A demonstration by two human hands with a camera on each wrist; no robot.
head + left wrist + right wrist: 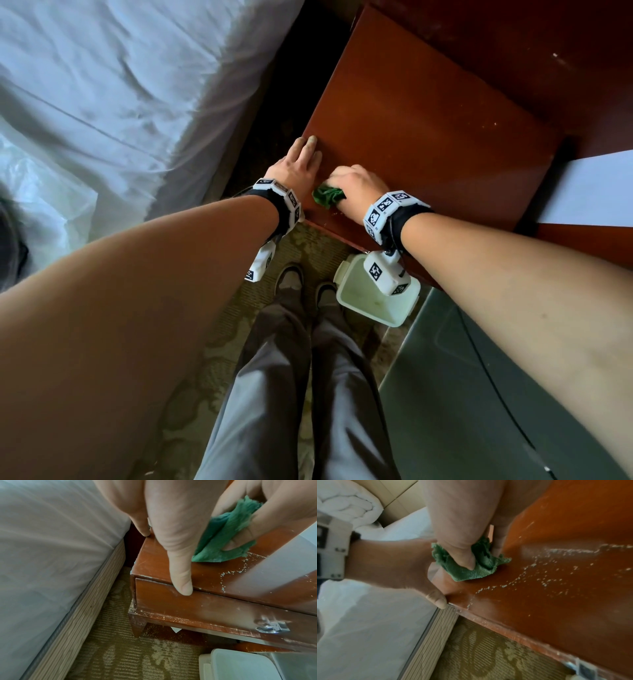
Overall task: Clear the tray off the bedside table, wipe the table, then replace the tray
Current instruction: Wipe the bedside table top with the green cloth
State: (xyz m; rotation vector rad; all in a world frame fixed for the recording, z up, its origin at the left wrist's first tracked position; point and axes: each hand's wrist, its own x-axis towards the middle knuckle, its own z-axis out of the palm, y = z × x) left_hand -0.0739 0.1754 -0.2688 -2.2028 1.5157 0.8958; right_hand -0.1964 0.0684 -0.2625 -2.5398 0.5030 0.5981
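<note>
The red-brown bedside table (428,120) shows a bare top with no tray on it. My right hand (352,185) grips a crumpled green cloth (327,196) and presses it on the top near the front left corner. My left hand (301,161) lies flat on the table's left edge beside the cloth, fingers straight. In the left wrist view its thumb (180,561) hangs over the front edge, next to the cloth (223,540). In the right wrist view pale crumbs (539,574) lie scattered on the top to the right of the cloth (471,570).
A bed with a white sheet (102,85) stands close on the left. On the patterned carpet by my feet sits a white plastic bin (370,301). The drawer front has a metal handle (272,626). A white flat thing (592,188) and a grey surface (479,394) lie right.
</note>
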